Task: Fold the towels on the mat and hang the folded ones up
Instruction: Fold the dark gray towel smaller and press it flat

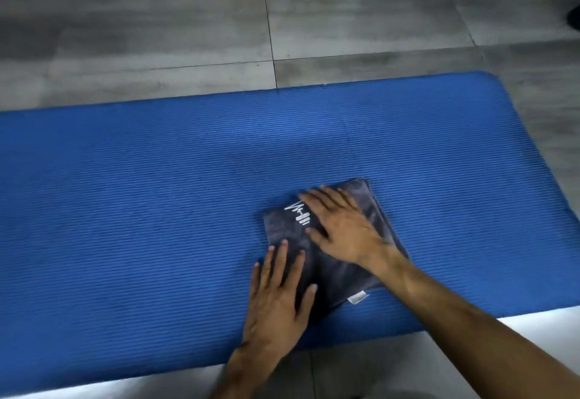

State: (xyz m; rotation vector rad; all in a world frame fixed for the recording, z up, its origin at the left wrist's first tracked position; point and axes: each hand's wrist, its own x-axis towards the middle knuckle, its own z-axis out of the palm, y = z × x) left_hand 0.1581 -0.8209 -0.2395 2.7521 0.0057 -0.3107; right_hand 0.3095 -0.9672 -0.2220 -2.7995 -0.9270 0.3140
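Head view cuts off the blue ribbed exercise mat [141, 210] at the left side and leaves a dark shape at the top right corner of the picture too clipped to name. Part of the white script [298, 212] printed on the folded dark grey towel [342, 270] lies under the right hand, so it cannot be read. The towel sits as a compact square near the mat's front edge, toward its right end, turned at an angle to that edge, with a small white label [357, 298] at its near corner. The right hand [342, 226] lies flat on top of the towel, fingers straight and slightly spread. The left hand [277, 298] presses flat on the towel's near left edge, fingers straight and apart, outer fingers on the mat. Grey floor tiles [188, 21] lie beyond the mat's far edge.
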